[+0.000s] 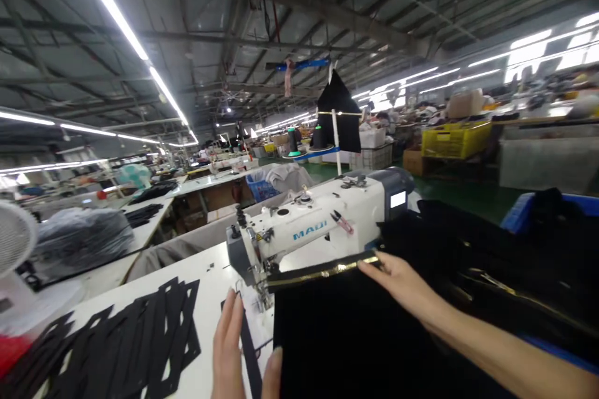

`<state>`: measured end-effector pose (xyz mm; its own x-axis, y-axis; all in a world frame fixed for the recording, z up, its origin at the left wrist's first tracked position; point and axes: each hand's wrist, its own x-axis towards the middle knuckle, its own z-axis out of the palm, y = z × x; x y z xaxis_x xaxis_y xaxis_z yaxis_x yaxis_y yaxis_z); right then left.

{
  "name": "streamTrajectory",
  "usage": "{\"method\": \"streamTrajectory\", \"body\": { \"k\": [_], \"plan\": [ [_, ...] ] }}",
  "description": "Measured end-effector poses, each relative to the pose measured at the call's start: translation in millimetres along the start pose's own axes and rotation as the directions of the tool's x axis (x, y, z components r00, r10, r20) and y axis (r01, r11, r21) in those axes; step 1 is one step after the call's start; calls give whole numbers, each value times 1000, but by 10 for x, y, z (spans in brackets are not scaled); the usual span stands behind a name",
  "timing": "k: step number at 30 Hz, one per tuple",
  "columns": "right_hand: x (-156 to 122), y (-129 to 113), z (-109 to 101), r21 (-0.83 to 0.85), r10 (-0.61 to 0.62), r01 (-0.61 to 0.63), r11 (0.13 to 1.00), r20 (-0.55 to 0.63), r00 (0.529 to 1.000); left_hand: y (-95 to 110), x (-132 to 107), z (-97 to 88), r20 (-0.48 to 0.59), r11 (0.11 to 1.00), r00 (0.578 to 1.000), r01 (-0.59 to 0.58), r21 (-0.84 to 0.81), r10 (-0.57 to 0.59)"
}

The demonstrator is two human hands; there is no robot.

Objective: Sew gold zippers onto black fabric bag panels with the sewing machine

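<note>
My right hand (390, 274) pinches the upper edge of a black fabric piece (337, 336), where a gold metal zipper (322, 272) runs along it. That edge reaches left to the needle area of a white sewing machine (304, 227). My left hand (231, 349) is at the fabric's left side, fingers stretched and thumb apart. A narrow black strip (250, 355) shows between its fingers and thumb; I see no grip on it. Part of the left hand is cut off by the lower frame edge.
Several black cut strips (126, 343) lie on the white table (213, 268) at left. Pink-handled snips (343, 222) rest on the machine. Dark fabric (468, 262) heaps at right, beside a blue bin (517, 212). A white fan (14, 237) stands at far left.
</note>
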<state>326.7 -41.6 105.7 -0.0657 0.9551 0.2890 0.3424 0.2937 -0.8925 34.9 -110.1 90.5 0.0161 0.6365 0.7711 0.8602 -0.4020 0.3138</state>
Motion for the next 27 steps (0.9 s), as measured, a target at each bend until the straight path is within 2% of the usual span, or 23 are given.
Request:
{"method": "streamTrajectory", "body": {
  "k": [1,3,5,6,8,10,12,14,17,19,21,24,27],
  "plan": [
    [0,240,123,-108,-19,19,994,-6,1000,-23,-24,41,3,999,999,41,21,-41],
    [-16,590,271,-299,-200,177,938,-50,978,-69,-90,110,25,997,998,55,49,-56],
    [-26,737,305,-456,-331,313,834,42,943,-85,-125,177,102,999,994,-35,21,32],
    [-23,751,298,-498,-333,346,795,118,935,-77,-118,221,169,996,981,-91,-14,92],
    [1,727,274,-530,-231,334,779,254,939,-40,-51,350,321,990,938,-113,-81,133],
    [41,712,269,-523,-97,257,813,314,944,-9,53,531,465,995,884,-15,-97,58],
    [84,747,291,-501,-19,191,844,328,944,-22,152,730,574,993,818,95,-76,-34],
    [113,804,320,-482,9,164,860,337,941,-77,220,897,645,987,761,149,-65,-73],
    [96,804,325,-482,9,172,859,351,936,-144,287,990,687,983,724,164,-78,-66],
    [31,681,265,-471,-4,196,860,378,926,-120,349,906,703,982,710,162,-97,-48],
    [-51,456,136,-419,-44,241,875,428,903,-36,456,714,728,969,686,192,-154,-20],
    [-101,28,-145,-263,-121,292,919,518,847,141,713,349,784,904,619,302,-303,57],
    [-5,-330,-398,-167,-88,232,958,597,797,301,1016,87,820,857,555,347,-381,139]
  ]
}}
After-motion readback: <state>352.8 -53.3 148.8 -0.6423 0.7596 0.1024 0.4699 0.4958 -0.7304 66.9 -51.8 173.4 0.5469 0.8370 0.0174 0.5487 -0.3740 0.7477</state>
